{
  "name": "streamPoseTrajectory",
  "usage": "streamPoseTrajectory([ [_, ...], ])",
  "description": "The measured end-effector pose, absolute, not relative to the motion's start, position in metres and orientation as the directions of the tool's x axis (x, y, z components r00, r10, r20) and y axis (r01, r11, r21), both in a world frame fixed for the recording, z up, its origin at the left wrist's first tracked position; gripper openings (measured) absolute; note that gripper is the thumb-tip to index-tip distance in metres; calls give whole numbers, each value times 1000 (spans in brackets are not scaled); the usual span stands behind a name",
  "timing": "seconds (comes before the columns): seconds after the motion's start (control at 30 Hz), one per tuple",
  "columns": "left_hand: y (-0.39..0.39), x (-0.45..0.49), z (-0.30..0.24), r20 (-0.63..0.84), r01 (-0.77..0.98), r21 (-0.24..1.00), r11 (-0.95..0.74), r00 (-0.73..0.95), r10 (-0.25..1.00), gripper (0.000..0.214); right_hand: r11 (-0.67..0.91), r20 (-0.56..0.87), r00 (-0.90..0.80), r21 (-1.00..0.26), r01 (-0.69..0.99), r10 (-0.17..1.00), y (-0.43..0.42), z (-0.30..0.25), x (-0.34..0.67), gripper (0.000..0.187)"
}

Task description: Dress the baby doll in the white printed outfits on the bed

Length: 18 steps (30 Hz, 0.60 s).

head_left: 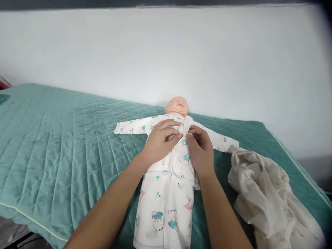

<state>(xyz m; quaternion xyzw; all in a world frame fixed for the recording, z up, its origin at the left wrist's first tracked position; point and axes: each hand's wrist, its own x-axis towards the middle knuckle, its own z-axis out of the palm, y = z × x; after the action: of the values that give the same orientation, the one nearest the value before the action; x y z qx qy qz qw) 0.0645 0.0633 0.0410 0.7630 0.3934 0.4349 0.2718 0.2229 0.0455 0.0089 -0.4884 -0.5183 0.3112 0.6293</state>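
A baby doll [177, 105] lies on its back on a green quilted mattress [64, 145], head toward the wall, arms spread. It wears a white printed jacket [135, 127] and matching trousers [166, 211]. My left hand [159, 140] and my right hand [201, 148] meet on the doll's chest. Both pinch the front edges of the jacket just below the collar, fingers curled and closed on the cloth. My forearms reach in from the bottom of the view.
A crumpled cream printed cloth [267, 193] lies on the mattress to the right of the doll. A white wall [181, 52] runs close behind the doll's head. The mattress edge drops off at lower left and at right.
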Motion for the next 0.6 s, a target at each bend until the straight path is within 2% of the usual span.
streamPoseTrajectory([
  [0.1,58,55,39,402,318,806,-500,327,855,15,323,356,230,-931,169,906,41,14,225,5],
  [0.3,60,33,40,282,220,881,-418,465,839,10,359,364,-53,-869,342,930,30,23,233,8],
  [0.43,64,25,41,244,248,863,-441,560,792,7,394,368,-142,-846,360,919,31,25,238,11],
  [0.6,66,24,39,280,241,839,-487,577,767,4,400,357,-181,-846,352,916,33,26,240,12],
])
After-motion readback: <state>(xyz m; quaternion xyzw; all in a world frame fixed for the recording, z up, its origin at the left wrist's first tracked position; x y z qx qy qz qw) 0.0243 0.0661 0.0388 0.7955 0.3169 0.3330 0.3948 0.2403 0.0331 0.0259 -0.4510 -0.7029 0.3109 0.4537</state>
